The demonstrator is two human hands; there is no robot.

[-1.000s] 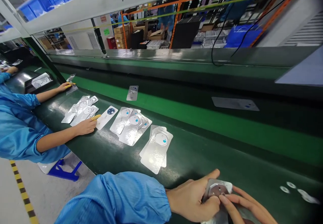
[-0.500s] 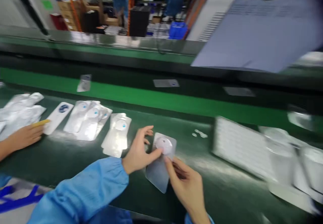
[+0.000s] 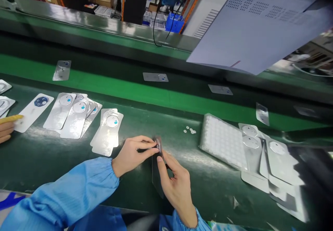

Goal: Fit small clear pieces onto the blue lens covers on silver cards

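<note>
You've tipped the thin plate (image 3: 156, 179) up sideways over the table (image 3: 135, 193) before you. Your left hand (image 3: 136, 153) and right hand (image 3: 177, 182) both pinch its far end, so work there seems unfinished.

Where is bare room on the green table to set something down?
Bare: beyond the left hand, between left panel piles and small white pieces; between the right hand and white tray. Crowded: those piles, and past the tray, where more panels overlap.
</note>
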